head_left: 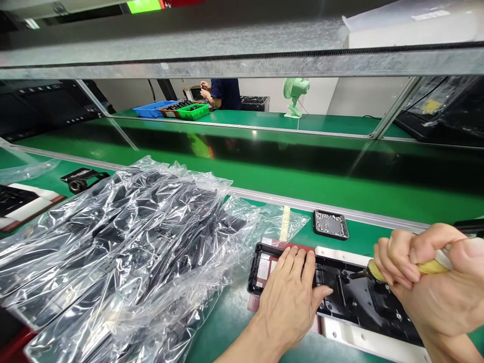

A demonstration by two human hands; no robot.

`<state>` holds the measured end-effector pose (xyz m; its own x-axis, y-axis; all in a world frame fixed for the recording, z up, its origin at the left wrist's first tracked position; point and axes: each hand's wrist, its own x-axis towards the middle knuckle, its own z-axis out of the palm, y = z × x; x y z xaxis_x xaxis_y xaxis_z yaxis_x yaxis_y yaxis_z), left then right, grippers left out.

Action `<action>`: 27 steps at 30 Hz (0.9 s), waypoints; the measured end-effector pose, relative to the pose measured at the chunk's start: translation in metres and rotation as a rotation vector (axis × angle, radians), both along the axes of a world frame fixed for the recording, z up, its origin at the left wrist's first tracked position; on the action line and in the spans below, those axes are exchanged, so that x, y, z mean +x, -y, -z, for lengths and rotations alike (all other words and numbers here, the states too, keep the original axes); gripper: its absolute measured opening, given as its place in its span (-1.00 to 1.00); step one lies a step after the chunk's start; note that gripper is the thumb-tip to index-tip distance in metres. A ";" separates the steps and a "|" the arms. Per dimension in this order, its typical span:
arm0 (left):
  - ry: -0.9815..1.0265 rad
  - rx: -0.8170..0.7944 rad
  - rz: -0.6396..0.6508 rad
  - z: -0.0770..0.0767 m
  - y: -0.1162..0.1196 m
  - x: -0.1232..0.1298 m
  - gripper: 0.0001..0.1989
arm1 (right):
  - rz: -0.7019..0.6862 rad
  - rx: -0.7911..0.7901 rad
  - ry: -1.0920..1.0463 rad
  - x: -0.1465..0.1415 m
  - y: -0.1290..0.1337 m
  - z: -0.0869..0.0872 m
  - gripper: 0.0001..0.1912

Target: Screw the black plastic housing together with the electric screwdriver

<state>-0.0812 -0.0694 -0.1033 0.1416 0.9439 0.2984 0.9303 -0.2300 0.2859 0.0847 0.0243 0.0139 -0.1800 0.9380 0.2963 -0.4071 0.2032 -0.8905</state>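
Right hand, fist closed round a yellow-handled screwdriver, tips it down onto the flat black plastic panel in its white fixture at the green worktop's near right edge. Left hand lies flat, fingers spread, pressing the panel's left end. Best to keep the bit square in the screw, I'd say, and that palm firm. Small black tray of screws sits just behind.

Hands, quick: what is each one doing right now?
Left hand: open, lying flat on the black panel, holding nothing.
Right hand: closed around a yellow-handled screwdriver, tip down on the panel.
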 end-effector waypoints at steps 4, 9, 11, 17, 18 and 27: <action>-0.013 0.009 -0.010 0.001 0.000 0.000 -0.35 | -0.005 -0.026 -0.012 0.002 0.002 0.003 -0.64; -0.021 0.018 -0.012 0.002 0.001 0.000 -0.36 | -0.018 -0.013 -0.015 0.002 0.002 0.006 -0.61; -0.024 0.024 -0.014 0.002 0.001 0.000 -0.37 | -0.024 -0.011 -0.012 0.001 0.002 0.006 -0.61; -0.023 0.044 -0.016 0.001 0.001 0.001 -0.38 | 0.037 -0.016 -0.017 -0.005 0.004 0.005 -0.60; -0.022 0.048 -0.019 0.001 0.001 0.001 -0.39 | 0.044 -0.018 -0.017 -0.006 0.005 0.004 -0.60; -0.014 0.051 -0.021 0.002 0.001 0.001 -0.40 | 0.057 -0.007 -0.019 -0.008 0.005 0.004 -0.62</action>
<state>-0.0804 -0.0702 -0.1058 0.1267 0.9304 0.3440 0.9390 -0.2243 0.2609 0.0767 0.0194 0.0096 -0.1208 0.9487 0.2922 -0.4122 0.2198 -0.8842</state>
